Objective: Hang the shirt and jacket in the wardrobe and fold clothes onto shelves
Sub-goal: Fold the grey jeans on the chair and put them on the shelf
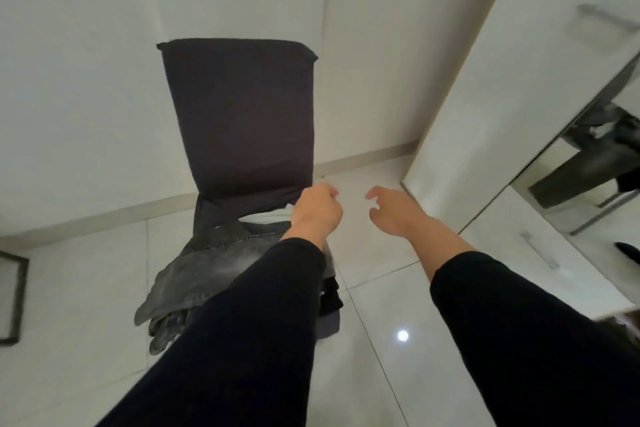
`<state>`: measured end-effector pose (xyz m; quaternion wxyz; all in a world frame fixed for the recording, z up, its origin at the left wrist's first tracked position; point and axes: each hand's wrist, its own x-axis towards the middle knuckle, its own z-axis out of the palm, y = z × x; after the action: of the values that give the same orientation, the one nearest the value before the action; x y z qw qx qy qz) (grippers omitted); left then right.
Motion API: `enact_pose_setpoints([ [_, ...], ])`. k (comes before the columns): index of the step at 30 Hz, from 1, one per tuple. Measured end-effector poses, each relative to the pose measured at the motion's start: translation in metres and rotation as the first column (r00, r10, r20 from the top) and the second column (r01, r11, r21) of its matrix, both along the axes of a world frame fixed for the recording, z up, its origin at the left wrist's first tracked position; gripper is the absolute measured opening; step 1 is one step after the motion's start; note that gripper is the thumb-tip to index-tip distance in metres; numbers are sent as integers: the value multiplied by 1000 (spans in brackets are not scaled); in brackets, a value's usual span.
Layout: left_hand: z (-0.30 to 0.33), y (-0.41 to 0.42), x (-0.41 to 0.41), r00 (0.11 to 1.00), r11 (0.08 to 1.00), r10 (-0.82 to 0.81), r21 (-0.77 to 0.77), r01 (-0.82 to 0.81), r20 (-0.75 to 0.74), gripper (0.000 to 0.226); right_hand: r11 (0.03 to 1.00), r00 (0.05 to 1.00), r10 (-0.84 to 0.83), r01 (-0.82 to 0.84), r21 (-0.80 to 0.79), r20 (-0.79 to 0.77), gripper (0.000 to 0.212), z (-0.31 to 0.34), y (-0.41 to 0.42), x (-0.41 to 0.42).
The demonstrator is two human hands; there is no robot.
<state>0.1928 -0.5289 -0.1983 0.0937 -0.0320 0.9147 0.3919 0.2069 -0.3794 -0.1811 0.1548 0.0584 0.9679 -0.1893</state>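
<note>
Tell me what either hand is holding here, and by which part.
Nothing is held. The left hand hovers with curled fingers above the clothes pile on the chair; the right hand is open over the floor.

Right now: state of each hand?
Left hand: fingers curled, holding nothing, above the clothes pile on the chair.
Right hand: open, fingers loosely curled, empty, above the floor.
</note>
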Motion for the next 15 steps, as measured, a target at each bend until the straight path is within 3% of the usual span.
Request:
enact_pose_setpoints([
  [9,-106,-113,7,942,968,243,-4,-249,231,28,963,951,267,-258,-75,155,40,-111,-102,-27],
  [15,-176,-163,25,862,897,432,-22,-442,265,32,883,859,469,-462,-83,205,38,-192,-162,-30],
])
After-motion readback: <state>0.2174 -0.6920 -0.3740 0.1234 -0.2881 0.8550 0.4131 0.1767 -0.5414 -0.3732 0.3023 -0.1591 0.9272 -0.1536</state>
